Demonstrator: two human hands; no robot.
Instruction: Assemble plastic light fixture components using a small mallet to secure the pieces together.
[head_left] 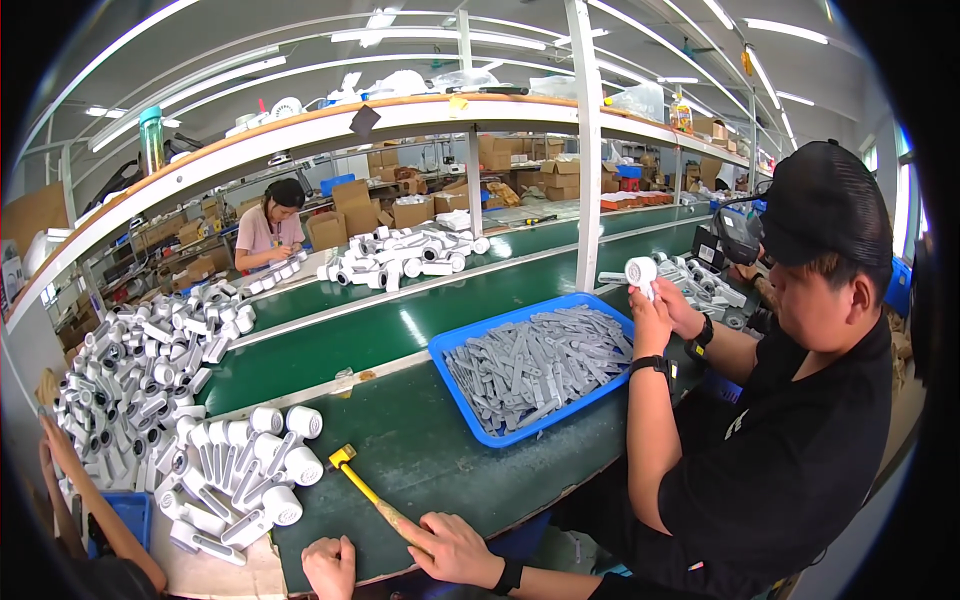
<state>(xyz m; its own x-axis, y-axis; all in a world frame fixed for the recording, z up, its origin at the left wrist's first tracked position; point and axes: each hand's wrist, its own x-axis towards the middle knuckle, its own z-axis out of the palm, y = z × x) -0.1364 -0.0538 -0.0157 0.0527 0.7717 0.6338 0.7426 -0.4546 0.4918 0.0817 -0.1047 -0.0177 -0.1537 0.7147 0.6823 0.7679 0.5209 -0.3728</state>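
My right hand (452, 548) grips the wooden end of a small hammer (368, 490), whose yellow head lies on the green work surface (440, 440). My left hand (331, 566) is a closed fist with nothing in it, resting at the table's near edge. Just left of it is a heap of white cylinder-headed plastic parts (240, 475). To the right of the hammer stands a blue tray (452, 347) filled with grey plastic strips.
A co-worker in black (790, 400) sits at my right, both hands on a white part (640, 272). Another person's arm (70, 480) reaches in at lower left beside a larger pile of white parts (140, 360). A third person (268, 230) works across the green belt.
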